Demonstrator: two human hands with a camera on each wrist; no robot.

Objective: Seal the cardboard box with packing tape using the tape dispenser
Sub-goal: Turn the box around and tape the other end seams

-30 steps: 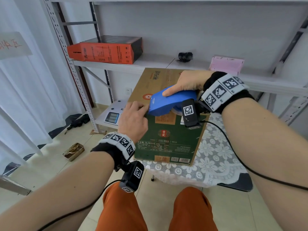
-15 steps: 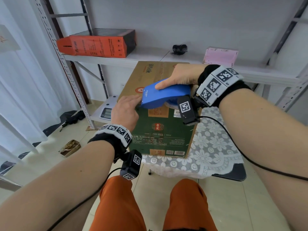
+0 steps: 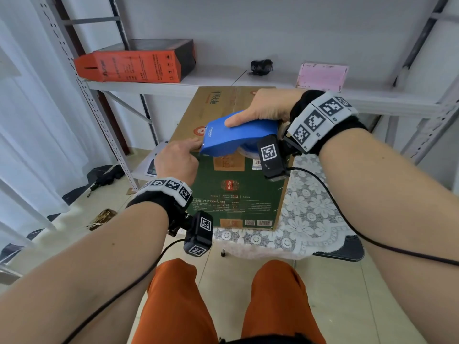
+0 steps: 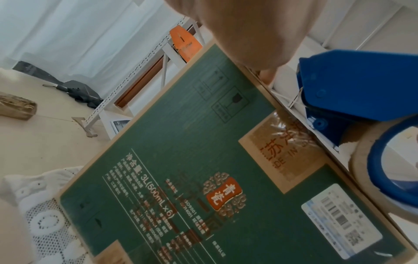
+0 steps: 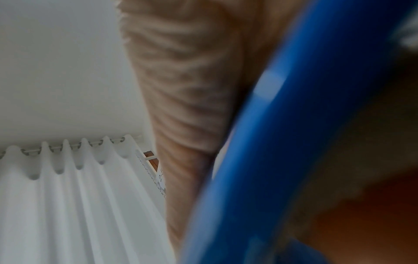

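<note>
A cardboard box (image 3: 236,192) with a green printed front stands on the lace-covered table. My right hand (image 3: 268,105) grips the blue tape dispenser (image 3: 236,137) from above, thumb along its side. The dispenser's nose sits at the box's top front edge. My left hand (image 3: 177,161) reaches in from the left and an extended finger touches that edge just beside the nose. In the left wrist view the box (image 4: 181,160) fills the frame. There the dispenser (image 4: 361,85) and its brown tape roll (image 4: 361,169) show, and a shiny tape strip (image 4: 287,132) lies on the front face.
A metal shelf behind the box holds an orange carton (image 3: 134,63), a small black object (image 3: 260,65) and a pink box (image 3: 323,74). A scale (image 3: 151,165) sits on the low shelf to the left. White curtains hang at the far left, and the lace tablecloth (image 3: 305,219) extends right.
Both hands and the dispenser stay at the box's front top edge. My left fingers have closed in on the dispenser's nose. The head view has shifted a little.
</note>
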